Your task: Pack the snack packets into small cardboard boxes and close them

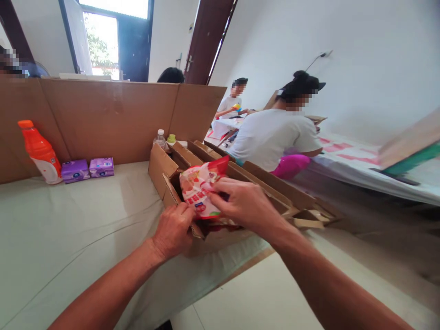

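My right hand point(240, 201) pinches a red and white plastic snack packet point(197, 188) by its right side, above a narrow cardboard box point(172, 190) at the table's edge. The packet is tilted, its lower end at the box opening. Closed over the near left rim of that box are the fingers of my left hand point(175, 229). Something reddish lies inside the box below the packet, too covered to make out. More narrow cardboard boxes point(275, 181) stand side by side behind it.
On the pale green tablecloth point(103, 211) stand an orange bottle point(43, 156) and two purple tissue packs point(101, 167). A clear bottle point(160, 139) is behind the boxes. A tall cardboard panel point(113, 121) borders the back. One person point(271, 133) sits close on the right, another point(232, 103) farther off.
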`<state>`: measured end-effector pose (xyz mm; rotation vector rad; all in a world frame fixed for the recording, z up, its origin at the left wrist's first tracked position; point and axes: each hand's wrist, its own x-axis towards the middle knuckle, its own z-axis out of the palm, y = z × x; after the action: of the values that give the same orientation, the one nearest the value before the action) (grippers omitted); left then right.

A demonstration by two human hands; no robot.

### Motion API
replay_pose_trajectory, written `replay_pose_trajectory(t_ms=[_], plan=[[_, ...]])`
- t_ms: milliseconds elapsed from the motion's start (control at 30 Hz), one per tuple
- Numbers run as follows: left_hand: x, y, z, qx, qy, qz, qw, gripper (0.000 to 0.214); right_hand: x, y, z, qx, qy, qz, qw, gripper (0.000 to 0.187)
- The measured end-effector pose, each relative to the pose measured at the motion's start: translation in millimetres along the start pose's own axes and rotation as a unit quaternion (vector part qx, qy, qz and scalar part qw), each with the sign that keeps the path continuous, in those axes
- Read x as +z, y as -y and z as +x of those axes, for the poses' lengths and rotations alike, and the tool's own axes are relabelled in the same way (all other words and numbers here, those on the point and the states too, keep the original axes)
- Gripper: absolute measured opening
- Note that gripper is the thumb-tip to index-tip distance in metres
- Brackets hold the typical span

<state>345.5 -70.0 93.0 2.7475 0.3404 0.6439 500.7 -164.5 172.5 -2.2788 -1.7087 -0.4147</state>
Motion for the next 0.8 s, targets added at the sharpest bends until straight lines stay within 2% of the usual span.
replay_pose_trajectory(t_ms=[100, 167, 233, 300, 367, 433, 533, 633, 700, 800], plan=[[2.8, -1, -2, 0.017, 0.000, -0.013, 1.000, 0.031, -24, 2, -10, -0.034, -0.109, 0.020, 0.993, 0.026], [5.8, -1, -11, 0.025, -0.019, -0.016, 0.999, 0.045, -37, 8, -14, -0.057, -0.160, 0.034, 0.985, 0.025], [9.7, 3, -27, 0.039, -0.067, -0.018, 0.997, 0.056, -47, 17, -15, -0.080, -0.184, 0.056, 0.978, 0.025], [12.9, 14, -52, 0.049, -0.114, -0.017, 0.992, 0.057, -52, 27, -13, -0.103, -0.183, 0.084, 0.974, 0.025], [12.3, 35, -81, -0.001, -0.114, -0.006, 0.993, 0.056, -53, 38, -8, -0.134, -0.173, 0.107, 0.970, 0.024], [5.5, 65, -114, -0.109, -0.091, 0.016, 0.990, 0.055, -51, 53, 2, -0.179, -0.171, 0.124, 0.961, 0.024], [-13.8, 118, -163, -0.260, -0.096, 0.053, 0.959, 0.043, -43, 85, 25, -0.265, -0.145, 0.139, 0.943, 0.028], [-32.6, 160, -202, -0.353, -0.126, 0.079, 0.924, 0.028, -24, 131, 55, -0.356, -0.085, 0.133, 0.921, 0.035], [-38.8, 177, -220, -0.380, -0.140, 0.085, 0.910, 0.023, -3, 167, 76, -0.405, -0.027, 0.106, 0.908, 0.038], [-37.8, 187, -231, -0.377, -0.147, 0.080, 0.911, 0.019, 39, 220, 106, -0.443, 0.086, 0.030, 0.892, 0.031]])
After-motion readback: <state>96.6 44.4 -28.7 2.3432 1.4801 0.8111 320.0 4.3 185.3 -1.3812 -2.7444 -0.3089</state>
